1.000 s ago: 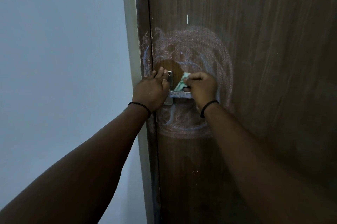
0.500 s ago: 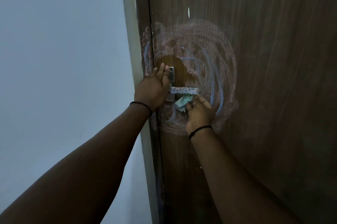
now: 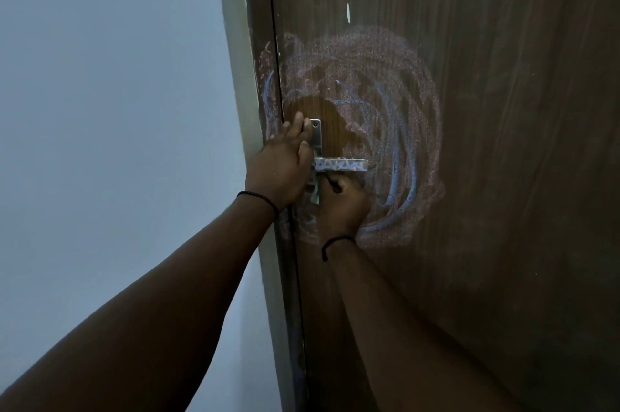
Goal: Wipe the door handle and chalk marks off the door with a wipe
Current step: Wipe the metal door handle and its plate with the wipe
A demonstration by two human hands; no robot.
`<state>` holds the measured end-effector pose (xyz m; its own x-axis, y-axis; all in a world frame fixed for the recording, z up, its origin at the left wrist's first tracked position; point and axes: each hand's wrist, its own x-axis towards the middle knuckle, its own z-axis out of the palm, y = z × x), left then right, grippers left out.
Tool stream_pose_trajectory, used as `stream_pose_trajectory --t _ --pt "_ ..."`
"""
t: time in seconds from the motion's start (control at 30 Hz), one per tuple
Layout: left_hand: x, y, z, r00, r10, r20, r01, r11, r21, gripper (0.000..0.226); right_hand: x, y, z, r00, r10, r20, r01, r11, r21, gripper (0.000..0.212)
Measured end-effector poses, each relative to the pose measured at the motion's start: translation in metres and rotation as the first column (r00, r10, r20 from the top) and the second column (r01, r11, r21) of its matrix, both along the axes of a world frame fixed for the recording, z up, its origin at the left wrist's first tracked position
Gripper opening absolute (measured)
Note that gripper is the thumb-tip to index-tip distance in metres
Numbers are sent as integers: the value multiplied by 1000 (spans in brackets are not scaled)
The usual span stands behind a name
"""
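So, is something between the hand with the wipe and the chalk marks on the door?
Nothing visible. The right hand holds the wipe under the handle, and the chalk marks lie open beside it.

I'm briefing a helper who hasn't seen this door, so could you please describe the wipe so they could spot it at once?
Start at the brown door and find the metal lever handle inside the chalk swirls. Just below the lever's hinge end, the right hand grips a small crumpled wipe. It is the only pale green, soft thing there, wedged between both hands.
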<state>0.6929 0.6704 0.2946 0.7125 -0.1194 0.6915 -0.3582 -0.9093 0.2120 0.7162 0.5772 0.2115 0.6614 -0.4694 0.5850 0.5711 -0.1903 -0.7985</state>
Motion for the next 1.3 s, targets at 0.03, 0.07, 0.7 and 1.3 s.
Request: stream_pose_trajectory --t 0.03,0.07,0.7,1.3 --pt "0 0 0 1000 0 -1 0 1000 -1 48 1 -2 -1 1000 10 -16 -10 999 -39 10" --pt "0 -1 1 1000 -2 -4 2 1000 1 48 1 -4 -1 999 20 -42 -22 997 -71 12" --pt "0 2 2 1000 -20 -15 19 1000 -9 48 1 10 -9 999 -32 -9 32 999 -8 11" --pt "-26 12 -3 988 -87 -124 12 861 -509 49 -50 -9 30 976 16 218 65 930 -361 6"
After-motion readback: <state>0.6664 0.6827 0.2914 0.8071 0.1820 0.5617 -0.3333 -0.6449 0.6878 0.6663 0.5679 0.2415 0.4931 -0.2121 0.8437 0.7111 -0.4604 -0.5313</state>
